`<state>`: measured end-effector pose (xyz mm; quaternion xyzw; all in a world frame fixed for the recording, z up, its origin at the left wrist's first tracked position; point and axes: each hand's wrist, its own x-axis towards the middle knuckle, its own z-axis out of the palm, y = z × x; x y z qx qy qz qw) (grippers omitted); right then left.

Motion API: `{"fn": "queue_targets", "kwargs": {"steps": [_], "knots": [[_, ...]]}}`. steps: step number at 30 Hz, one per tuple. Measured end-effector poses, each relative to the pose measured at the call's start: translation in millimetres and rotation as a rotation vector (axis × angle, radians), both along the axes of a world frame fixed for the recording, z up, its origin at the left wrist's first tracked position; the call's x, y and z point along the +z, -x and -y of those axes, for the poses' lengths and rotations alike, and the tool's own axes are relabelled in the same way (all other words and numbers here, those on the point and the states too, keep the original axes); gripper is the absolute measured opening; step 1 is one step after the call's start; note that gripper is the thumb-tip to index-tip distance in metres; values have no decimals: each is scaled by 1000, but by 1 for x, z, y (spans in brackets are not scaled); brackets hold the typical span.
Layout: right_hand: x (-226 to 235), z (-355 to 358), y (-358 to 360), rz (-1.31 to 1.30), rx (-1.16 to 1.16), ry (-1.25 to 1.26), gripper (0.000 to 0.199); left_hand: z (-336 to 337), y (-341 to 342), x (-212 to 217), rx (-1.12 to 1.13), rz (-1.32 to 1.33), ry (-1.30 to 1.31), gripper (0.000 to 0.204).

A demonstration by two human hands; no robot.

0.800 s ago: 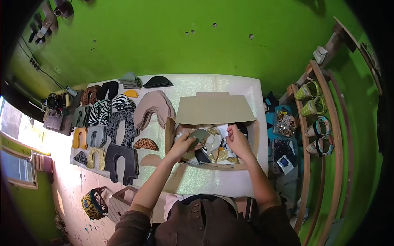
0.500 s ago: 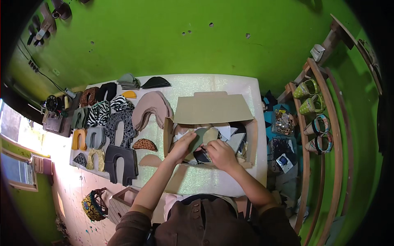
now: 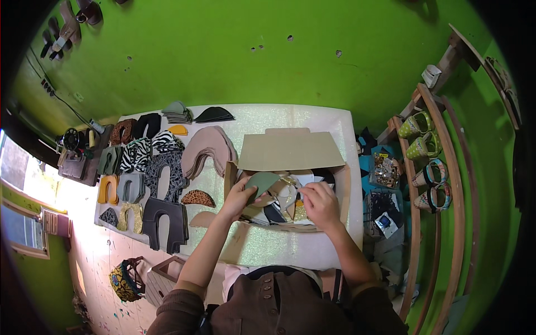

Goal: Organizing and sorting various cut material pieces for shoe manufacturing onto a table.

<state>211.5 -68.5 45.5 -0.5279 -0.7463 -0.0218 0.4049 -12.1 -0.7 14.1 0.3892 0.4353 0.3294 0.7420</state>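
An open cardboard box [image 3: 288, 149] sits on the white glittery table [image 3: 279, 117], full of several cut shoe-upper pieces in grey, black, white and gold. My left hand [image 3: 239, 195] grips a grey-green curved piece [image 3: 262, 181] at the box's left side. My right hand [image 3: 319, 202] is over the middle of the box, fingers pinching a pale piece among the pile; what exactly it grips is hard to make out.
Left of the box lie rows of cut pieces: tan [image 3: 206, 148], zebra [image 3: 134, 153], leopard [image 3: 198, 197], dark grey [image 3: 164, 220], yellow [image 3: 107, 188]. A wooden rack with shoes [image 3: 424, 145] stands at the right. A green wall rises behind. A patterned bag [image 3: 124, 279] lies on the floor.
My right hand moved from the box's right side toward its middle. My left hand lifted the grey-green piece a little higher at the left side.
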Motion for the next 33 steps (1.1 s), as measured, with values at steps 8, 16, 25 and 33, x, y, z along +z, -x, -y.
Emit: {"fn": "queue_targets", "kwargs": {"steps": [8, 16, 25, 33], "knots": [[-10, 2, 11, -425, 31, 420, 24, 10, 1, 1, -85, -22, -124, 24], [-23, -3, 27, -438, 99, 783, 26, 19, 4, 0, -304, -175, -196, 25], [-31, 9, 24, -637, -98, 523, 17, 28, 32, -7, -16, -16, -169, 22], [-27, 9, 57, -939, 142, 675, 14, 38, 28, 7, 7, -58, -208, 29]]}}
